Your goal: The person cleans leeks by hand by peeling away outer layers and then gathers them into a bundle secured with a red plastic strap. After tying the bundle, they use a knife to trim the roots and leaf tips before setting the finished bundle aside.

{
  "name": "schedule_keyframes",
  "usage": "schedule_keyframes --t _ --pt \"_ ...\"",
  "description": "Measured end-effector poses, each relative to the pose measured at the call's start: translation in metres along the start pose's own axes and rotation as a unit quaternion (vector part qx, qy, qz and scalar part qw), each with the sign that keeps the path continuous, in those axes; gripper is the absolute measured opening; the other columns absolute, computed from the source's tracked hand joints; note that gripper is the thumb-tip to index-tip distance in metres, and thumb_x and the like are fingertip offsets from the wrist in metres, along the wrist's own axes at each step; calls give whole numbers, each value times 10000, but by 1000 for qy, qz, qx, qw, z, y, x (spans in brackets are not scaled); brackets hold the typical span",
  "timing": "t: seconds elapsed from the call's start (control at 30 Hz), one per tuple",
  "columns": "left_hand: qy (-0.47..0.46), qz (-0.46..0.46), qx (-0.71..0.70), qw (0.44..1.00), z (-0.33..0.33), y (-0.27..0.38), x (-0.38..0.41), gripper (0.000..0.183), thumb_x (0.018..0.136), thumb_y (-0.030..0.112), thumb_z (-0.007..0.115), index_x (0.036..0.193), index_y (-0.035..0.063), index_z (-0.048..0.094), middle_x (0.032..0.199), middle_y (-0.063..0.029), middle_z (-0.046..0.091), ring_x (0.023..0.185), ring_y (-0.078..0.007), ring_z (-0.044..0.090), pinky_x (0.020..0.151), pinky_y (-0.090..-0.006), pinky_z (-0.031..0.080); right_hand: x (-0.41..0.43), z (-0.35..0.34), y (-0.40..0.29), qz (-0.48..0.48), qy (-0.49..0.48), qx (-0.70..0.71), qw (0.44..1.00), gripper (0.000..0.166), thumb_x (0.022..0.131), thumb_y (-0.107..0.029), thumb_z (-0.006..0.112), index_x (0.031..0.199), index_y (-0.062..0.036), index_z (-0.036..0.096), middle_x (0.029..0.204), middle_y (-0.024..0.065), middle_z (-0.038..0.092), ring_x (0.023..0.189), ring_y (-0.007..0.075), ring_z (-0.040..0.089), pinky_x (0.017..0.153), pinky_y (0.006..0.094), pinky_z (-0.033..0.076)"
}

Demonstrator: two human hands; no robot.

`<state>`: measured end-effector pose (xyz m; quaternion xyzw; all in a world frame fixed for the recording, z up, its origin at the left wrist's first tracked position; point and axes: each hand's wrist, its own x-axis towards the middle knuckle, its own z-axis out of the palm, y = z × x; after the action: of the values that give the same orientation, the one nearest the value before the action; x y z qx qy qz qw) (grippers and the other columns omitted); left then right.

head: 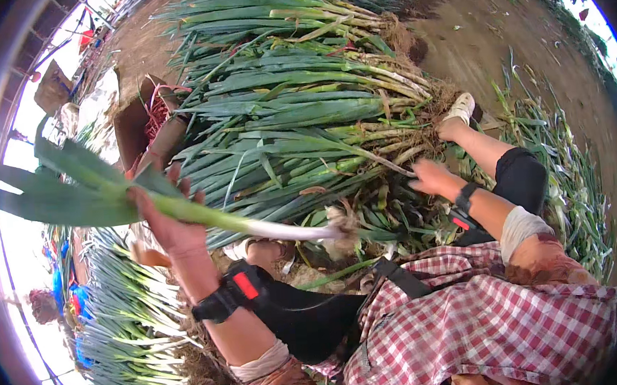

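A leek with broad green leaves and a pale stem (273,229) lies across my left hand (173,218), held at its green part with the root end pointing right. My right hand (430,178) grips the thin root end of another leek (381,160), whose leaves rest on the big pile. That pile of untrimmed leeks (292,113) lies before me, leaves to the left and brown roots to the right. Left of my legs are rows of leeks with clean white stems (156,310).
A cardboard box (131,131) holding red ties (157,120) stands left of the pile. Stripped leaves (559,175) are heaped at right and below the pile (396,218). My shoed foot (462,107) is beside the roots. A person in blue (58,290) is at far left.
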<state>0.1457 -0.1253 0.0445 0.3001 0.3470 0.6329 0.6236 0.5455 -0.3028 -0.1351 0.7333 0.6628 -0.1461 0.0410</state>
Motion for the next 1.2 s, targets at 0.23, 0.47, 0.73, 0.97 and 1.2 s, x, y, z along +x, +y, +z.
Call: schedule_keyframes --t 0.23,0.47,0.73,0.97,1.2 --pt "-51 -39 -40 997 10 -33 8 528 835 448 465 1169 45 396 966 -137 542 932 -259 534 804 -410 426 82 -120 -227 -259 -57 517 814 385 826 -344 515 1019 -14 561 928 107 591 829 175 547 749 301 438" --pt "-118 -115 -52 985 7 -29 -3 539 847 452 438 1163 18 388 1008 -150 538 923 -280 546 816 -380 430 79 -136 -282 -183 -144 719 655 448 750 -319 651 1037 9 546 925 43 561 794 93 500 714 246 422" --pt "-103 -104 -44 988 12 -28 -8 570 846 471 414 1147 -14 409 995 -164 545 873 -273 546 788 -372 439 81 -137 -278 -219 -101 646 725 447 737 -387 638 922 18 600 762 37 577 728 94 507 666 248 420" --pt "10 -47 -44 998 -27 -6 6 336 828 381 523 864 52 464 720 -35 453 624 -138 431 590 -248 392 13 -92 -165 -68 -153 370 914 476 698 -472 578 799 -8 599 647 130 579 595 198 538 601 357 430" --pt "85 2 -70 994 -22 -6 5 276 789 291 612 792 67 451 693 -40 468 574 -136 418 576 -281 382 -12 -62 -6 40 37 -39 998 418 624 -302 679 844 24 537 807 191 565 769 335 557 660 421 436"
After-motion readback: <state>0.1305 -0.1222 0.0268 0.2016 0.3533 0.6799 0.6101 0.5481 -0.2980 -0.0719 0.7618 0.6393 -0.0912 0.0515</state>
